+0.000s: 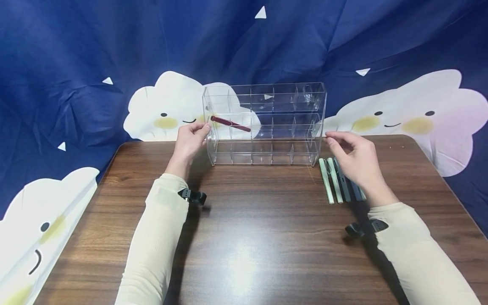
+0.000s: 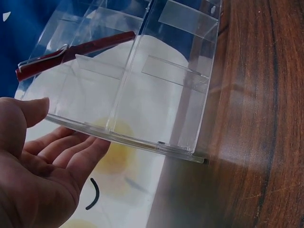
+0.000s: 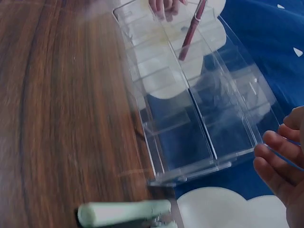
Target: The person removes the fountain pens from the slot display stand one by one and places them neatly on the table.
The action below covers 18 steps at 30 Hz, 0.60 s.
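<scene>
A clear acrylic pen rack (image 1: 263, 140) with several compartments stands upright near the table's far edge. A dark red pen (image 1: 230, 123) with a wire clip lies slanted in its middle tier, at the left. My left hand (image 1: 191, 140) grips the rack's left side; in the left wrist view the thumb is on one side of the panel's edge and the fingers (image 2: 71, 152) on the other. At the rack's right side is my right hand (image 1: 354, 159), its fingers loosely bent, fingertips right by the panel, nothing held. Below that hand lie several pens (image 1: 331, 180), light green and dark teal, partly hidden by it.
The brown wooden table (image 1: 244, 237) spreads in front of the rack. Behind it hangs a blue curtain (image 1: 228, 38) with white smiling clouds. Black camera straps (image 1: 192, 196) sit on both wrists, over cream sleeves.
</scene>
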Tool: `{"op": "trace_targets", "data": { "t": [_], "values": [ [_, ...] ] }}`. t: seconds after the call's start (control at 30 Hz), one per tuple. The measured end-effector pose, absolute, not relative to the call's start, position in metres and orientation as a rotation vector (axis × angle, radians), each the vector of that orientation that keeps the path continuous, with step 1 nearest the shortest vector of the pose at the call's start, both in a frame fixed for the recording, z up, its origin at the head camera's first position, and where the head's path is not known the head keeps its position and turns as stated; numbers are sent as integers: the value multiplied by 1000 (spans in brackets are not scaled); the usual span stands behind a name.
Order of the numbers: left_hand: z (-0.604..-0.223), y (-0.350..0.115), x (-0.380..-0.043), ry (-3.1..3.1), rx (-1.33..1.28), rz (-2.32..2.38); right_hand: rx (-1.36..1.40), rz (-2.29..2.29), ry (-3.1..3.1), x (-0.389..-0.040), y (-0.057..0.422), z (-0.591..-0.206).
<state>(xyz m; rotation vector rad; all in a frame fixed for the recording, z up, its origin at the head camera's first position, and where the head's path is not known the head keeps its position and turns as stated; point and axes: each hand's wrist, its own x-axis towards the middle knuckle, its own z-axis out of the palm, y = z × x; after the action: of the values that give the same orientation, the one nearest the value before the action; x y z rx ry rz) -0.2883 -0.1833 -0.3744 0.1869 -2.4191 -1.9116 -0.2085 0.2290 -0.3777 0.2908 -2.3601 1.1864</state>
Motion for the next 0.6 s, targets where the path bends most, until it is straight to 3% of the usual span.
{"op": "trace_targets", "data": {
  "t": [0.6],
  "values": [
    [-376,-185,-289,-2404,178,-1942,528,1069,-2397,-225,177,-371]
  ]
}}
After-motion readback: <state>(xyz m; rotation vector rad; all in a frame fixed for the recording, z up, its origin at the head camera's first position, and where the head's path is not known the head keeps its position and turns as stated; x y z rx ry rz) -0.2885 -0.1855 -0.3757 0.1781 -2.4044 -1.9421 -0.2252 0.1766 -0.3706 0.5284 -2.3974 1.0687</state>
